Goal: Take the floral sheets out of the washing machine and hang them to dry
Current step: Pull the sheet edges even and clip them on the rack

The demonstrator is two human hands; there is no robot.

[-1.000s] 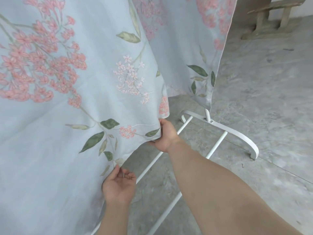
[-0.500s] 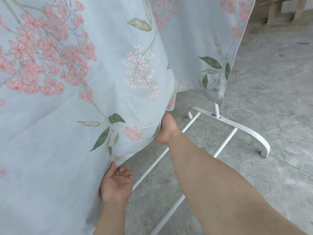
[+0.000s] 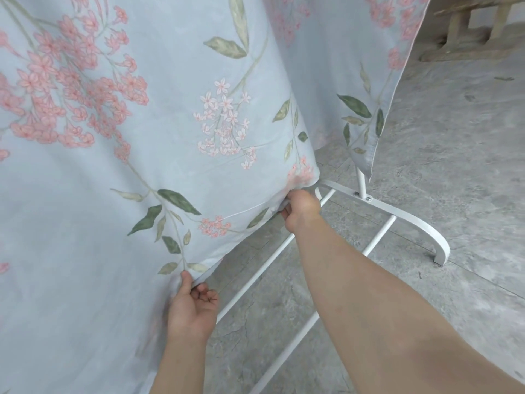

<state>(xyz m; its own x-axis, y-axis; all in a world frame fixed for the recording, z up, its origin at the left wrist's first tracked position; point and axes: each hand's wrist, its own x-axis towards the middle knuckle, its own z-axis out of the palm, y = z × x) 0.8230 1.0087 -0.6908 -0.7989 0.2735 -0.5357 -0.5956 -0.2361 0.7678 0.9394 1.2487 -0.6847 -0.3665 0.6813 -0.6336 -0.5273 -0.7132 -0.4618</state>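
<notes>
Gripping floral sheet (image 3: 159, 155) hem, both hands.

1. A mottled grey concrete floor (image 3: 454, 143) fills the right side of the view, lit by soft, even daylight
2. A rough, weathered wooden bench (image 3: 468, 35) stands on the floor at the top right, only its legs and base in shot
3. A strip of pale wall (image 3: 515, 12) shows behind the bench
4. Small dark scuffs (image 3: 504, 78) mark the floor near the bench

Right hand (image 3: 301, 207) has slid up the floral sheet (image 3: 170, 155) hem, closer to its corner, and its fingers (image 3: 285, 214) now bunch the fabric. Left hand (image 3: 193, 308) thumb now pins the hem edge.
</notes>
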